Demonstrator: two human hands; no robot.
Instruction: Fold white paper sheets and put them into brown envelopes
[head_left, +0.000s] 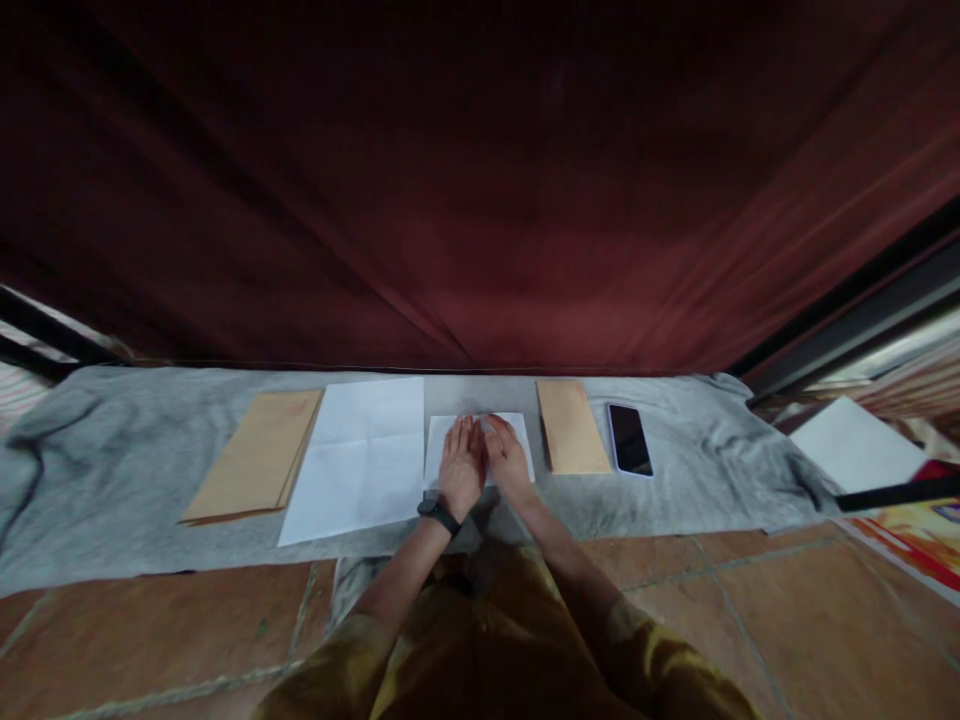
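Note:
A small white sheet of paper [439, 440], seemingly folded, lies on the grey cloth with both of my hands on top of it. My left hand [461, 462] rests flat on the paper, fingers stretched forward and side by side; a dark watch [439, 515] is on that wrist. Close against it, my right hand [508, 458] touches the paper with its fingers slightly bent towards the left fingers. Its fingertips are partly hidden. Just left is a larger white sheet [356, 465] with fold creases. A brown envelope [573, 428] lies to the right of my hands.
More brown envelopes [255, 455] are stacked at the left. A phone [630, 440] lies right of the single envelope. The grey cloth [705, 450] covers a low surface before a dark red fabric [480, 230]. Tiled floor [750, 610] is below; a white sheet-like item [859, 440] is far right.

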